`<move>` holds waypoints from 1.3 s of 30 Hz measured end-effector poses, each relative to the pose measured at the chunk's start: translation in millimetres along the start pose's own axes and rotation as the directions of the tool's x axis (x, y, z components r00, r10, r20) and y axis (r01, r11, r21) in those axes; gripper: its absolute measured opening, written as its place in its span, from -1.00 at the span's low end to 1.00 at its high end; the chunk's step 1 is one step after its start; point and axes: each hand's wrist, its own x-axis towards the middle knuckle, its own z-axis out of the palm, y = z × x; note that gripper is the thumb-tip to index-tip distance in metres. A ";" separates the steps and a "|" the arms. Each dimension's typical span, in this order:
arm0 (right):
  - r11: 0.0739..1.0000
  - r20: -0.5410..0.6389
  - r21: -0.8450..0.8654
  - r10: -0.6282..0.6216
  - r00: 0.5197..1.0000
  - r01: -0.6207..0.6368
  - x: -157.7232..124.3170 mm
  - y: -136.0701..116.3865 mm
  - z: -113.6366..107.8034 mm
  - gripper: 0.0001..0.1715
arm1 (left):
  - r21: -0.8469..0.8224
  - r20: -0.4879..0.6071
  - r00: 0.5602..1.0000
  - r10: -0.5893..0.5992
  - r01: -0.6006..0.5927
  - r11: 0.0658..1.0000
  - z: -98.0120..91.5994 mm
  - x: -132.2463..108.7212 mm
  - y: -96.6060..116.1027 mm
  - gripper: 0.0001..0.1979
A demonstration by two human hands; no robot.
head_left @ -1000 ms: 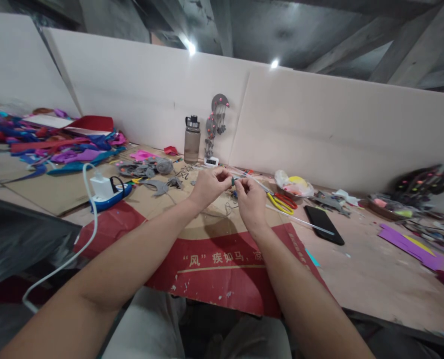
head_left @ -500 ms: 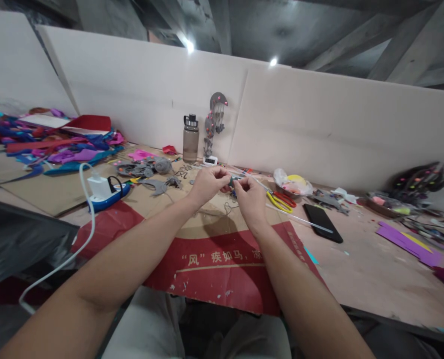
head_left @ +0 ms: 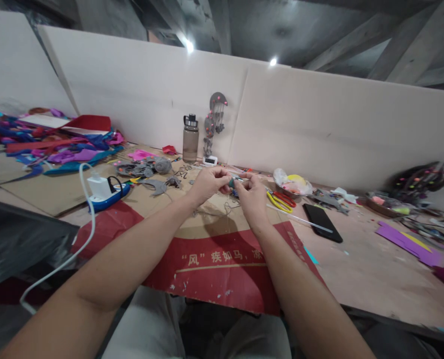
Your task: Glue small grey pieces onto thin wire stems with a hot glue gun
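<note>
Above the cardboard, my left hand [head_left: 211,183] and my right hand [head_left: 252,195] meet with fingers pinched together. Between their fingertips is a small dark green piece [head_left: 234,183]; its kind is too small to make out, and the fingers cover part of it. Thin grey thread [head_left: 225,208] lies on the cardboard below the hands. Left of my left hand is a grey felt crescent [head_left: 158,187] with small grey scraps. Yellow-handled scissors [head_left: 280,203] and a red-handled pair [head_left: 286,198] lie just right of my right hand.
A water bottle [head_left: 191,139] stands at the back beside a hanging grey moon ornament [head_left: 219,99]. A black phone [head_left: 322,222] lies to the right. A blue power strip [head_left: 111,198] with a white cable sits left. Coloured felt [head_left: 65,142] is heaped at far left.
Both hands stay in nearly the same place. The fingers have shifted slightly around the small green piece.
</note>
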 end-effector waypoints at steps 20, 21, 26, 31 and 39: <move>0.995 0.034 0.083 0.060 0.998 -0.063 1.2 2.6 -1.2 -0.75 | 0.202 0.026 0.997 0.074 -0.078 0.976 1.8 -4.0 6.0 -0.89; 0.997 0.027 0.058 0.049 0.998 -0.050 -0.3 -0.2 -1.5 -0.76 | 0.238 0.012 0.995 0.098 -0.098 0.966 1.9 -4.5 5.7 -0.89; 1.000 0.014 -0.020 -0.005 1.000 0.005 -5.0 -4.9 -1.5 -0.77 | 0.331 0.010 0.986 0.164 -0.158 0.931 0.8 -5.3 3.3 -0.88; 0.995 0.032 -0.092 -0.047 0.998 0.049 -4.4 0.7 -1.4 -0.76 | 0.413 0.040 0.981 0.189 -0.188 0.891 -0.5 -6.1 5.8 -0.89; 0.998 0.090 0.054 0.037 0.995 -0.042 0.0 3.7 -0.4 -0.74 | 0.112 0.166 0.984 -0.058 0.040 0.993 -8.2 3.0 2.2 -0.87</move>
